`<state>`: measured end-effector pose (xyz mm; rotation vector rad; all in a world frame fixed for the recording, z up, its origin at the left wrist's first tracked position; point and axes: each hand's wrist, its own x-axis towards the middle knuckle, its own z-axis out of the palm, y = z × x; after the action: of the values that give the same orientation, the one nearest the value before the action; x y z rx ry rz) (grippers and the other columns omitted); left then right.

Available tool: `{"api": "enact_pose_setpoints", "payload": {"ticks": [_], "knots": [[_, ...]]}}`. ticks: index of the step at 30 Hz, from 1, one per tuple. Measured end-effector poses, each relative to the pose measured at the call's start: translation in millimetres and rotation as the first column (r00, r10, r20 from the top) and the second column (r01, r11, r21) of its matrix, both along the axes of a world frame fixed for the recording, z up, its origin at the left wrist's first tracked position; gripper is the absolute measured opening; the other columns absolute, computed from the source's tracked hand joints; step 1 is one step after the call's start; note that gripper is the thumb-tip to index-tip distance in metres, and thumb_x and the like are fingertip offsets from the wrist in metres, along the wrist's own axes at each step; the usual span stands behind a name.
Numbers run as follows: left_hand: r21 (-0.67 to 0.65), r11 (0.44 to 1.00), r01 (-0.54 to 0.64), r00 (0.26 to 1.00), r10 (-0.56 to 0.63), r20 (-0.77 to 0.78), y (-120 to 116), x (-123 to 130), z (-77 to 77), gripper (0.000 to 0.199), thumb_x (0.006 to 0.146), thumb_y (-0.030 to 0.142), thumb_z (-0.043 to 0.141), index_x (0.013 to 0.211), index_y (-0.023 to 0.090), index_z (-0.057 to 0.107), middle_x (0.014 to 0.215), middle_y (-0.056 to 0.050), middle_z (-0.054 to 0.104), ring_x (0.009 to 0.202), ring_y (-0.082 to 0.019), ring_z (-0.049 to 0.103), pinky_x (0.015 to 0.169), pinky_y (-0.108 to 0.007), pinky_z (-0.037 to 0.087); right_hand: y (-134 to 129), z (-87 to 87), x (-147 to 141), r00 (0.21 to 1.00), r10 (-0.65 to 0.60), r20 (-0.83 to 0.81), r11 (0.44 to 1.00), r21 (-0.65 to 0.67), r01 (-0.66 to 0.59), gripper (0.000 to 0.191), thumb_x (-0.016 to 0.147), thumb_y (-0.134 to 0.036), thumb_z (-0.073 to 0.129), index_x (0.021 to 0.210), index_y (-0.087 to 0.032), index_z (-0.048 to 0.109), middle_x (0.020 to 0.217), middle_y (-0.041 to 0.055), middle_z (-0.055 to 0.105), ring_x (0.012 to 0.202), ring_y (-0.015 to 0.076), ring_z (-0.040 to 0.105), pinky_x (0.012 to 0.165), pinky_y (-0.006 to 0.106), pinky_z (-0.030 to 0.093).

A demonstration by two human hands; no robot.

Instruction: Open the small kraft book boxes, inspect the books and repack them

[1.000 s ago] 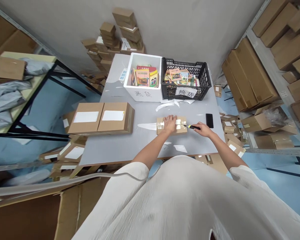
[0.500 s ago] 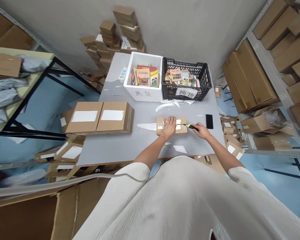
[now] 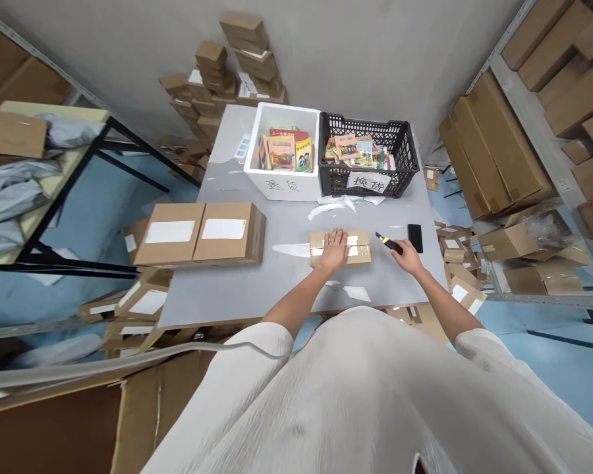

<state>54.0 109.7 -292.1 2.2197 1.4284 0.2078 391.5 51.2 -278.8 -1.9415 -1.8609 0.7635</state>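
A small taped cardboard box [image 3: 358,253] lies on the grey table [image 3: 227,289] in front of me, with a slit line along its top. My left hand [image 3: 334,250] rests flat on the box's left half, fingers stretched out. In my right hand [image 3: 408,255] is a black and yellow utility knife [image 3: 388,244], its blade pointing up and left, apart from the box. A black phone [image 3: 414,238] lies just beyond the right hand.
Behind the box stand a white foam bin [image 3: 284,186] and a black plastic crate [image 3: 336,178], both holding books. Two larger cartons [image 3: 175,253] sit at the table's left. Paper scraps [image 3: 357,293] lie near the front edge. Shelves of boxes [image 3: 504,151] stand at right.
My right hand has drawn the utility knife away from the box, to the right, and the blade has come clear of the box top. My left hand has stayed on the box.
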Motion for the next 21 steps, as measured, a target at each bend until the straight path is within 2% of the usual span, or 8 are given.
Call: {"api": "enact_pose_setpoints", "payload": {"ticks": [3,5,8,10,12,14,17,21], "knots": [[0.001,1.0,0.014,0.999,-0.014,0.037,-5.5,-14.0,3.0,0.064,0.114,0.041,0.042,0.171,0.014,0.051,0.184,-0.021,0.041,0.177,-0.037,0.027,0.145,-0.064,0.011,-1.4,-4.0,-14.6,0.997,0.006,-0.078,0.999,-0.036,-0.008,0.051,0.104,-0.057,0.066,0.142,-0.023,0.076,0.129,0.0147,0.074,0.121,0.0354,0.072,0.109,0.053,0.061],[-0.002,1.0,-0.001,0.999,0.001,0.035,-13.3,-28.5,5.4,0.068,0.109,0.05,0.057,0.17,0.018,0.054,0.186,-0.02,0.038,0.177,-0.04,0.025,0.145,-0.066,0.009,-1.5,-6.2,-28.1,0.99,0.01,-0.144,0.999,-0.049,-0.018,0.054,0.104,-0.061,0.066,0.141,-0.024,0.076,0.132,0.0148,0.075,0.121,0.035,0.073,0.107,0.052,0.062],[-0.016,0.995,-0.096,0.995,0.096,0.01,-29.4,-53.8,6.5,0.093,0.092,0.057,0.083,0.172,0.02,0.05,0.189,-0.023,0.028,0.177,-0.048,0.019,0.143,-0.072,0.011,-0.7,-7.8,-48.6,0.969,0.026,-0.246,0.996,-0.071,-0.045,0.056,0.102,-0.066,0.067,0.14,-0.025,0.076,0.139,0.0149,0.077,0.124,0.0352,0.074,0.109,0.053,0.062],[-0.053,0.982,-0.18,0.983,0.181,0.008,-39.1,-68.4,5.0,0.104,0.085,0.053,0.091,0.173,0.02,0.046,0.189,-0.025,0.024,0.175,-0.052,0.022,0.141,-0.072,0.02,-0.5,-7.5,-60.7,0.952,0.029,-0.306,0.992,-0.105,-0.064,0.057,0.1,-0.066,0.069,0.141,-0.026,0.075,0.14,0.0134,0.079,0.125,0.0355,0.075,0.112,0.055,0.061],[-0.121,0.962,-0.244,0.968,0.249,0.03,-44.4,-77.9,2.7,0.101,0.087,0.049,0.089,0.173,0.02,0.045,0.189,-0.026,0.023,0.17,-0.052,0.034,0.135,-0.068,0.035,-0.3,-6.4,-70.4,0.936,0.025,-0.351,0.988,-0.137,-0.078,0.058,0.099,-0.067,0.07,0.141,-0.027,0.075,0.139,0.0112,0.081,0.125,0.0357,0.076,0.114,0.057,0.06],[-0.192,0.94,-0.281,0.953,0.297,0.057,-44.1,-81.4,1.4,0.094,0.091,0.047,0.085,0.172,0.021,0.045,0.188,-0.025,0.023,0.162,-0.051,0.046,0.129,-0.064,0.045,0.8,-4.5,-76.3,0.926,0.013,-0.377,0.986,-0.149,-0.075,0.059,0.098,-0.069,0.071,0.141,-0.028,0.075,0.137,0.0102,0.082,0.125,0.0359,0.076,0.115,0.058,0.059],[-0.226,0.923,-0.311,0.937,0.338,0.088,-35.4,-77.5,3.3,0.089,0.093,0.053,0.084,0.169,0.022,0.049,0.187,-0.023,0.026,0.159,-0.051,0.049,0.129,-0.063,0.045,5.5,-1.5,-76.3,0.917,-0.037,-0.397,0.993,-0.118,-0.011,0.062,0.096,-0.073,0.071,0.14,-0.028,0.074,0.138,0.011,0.081,0.127,0.0362,0.075,0.117,0.057,0.058],[-0.213,0.923,-0.319,0.929,0.35,0.124,-17.8,-63.8,8.8,0.076,0.093,0.064,0.081,0.156,0.025,0.064,0.182,-0.018,0.038,0.158,-0.048,0.051,0.133,-0.06,0.041,13.9,-2.7,-63.1,0.902,-0.151,-0.405,0.988,-0.076,0.131,0.066,0.097,-0.075,0.067,0.14,-0.026,0.071,0.133,0.0125,0.081,0.126,0.036,0.074,0.116,0.056,0.058]]}}
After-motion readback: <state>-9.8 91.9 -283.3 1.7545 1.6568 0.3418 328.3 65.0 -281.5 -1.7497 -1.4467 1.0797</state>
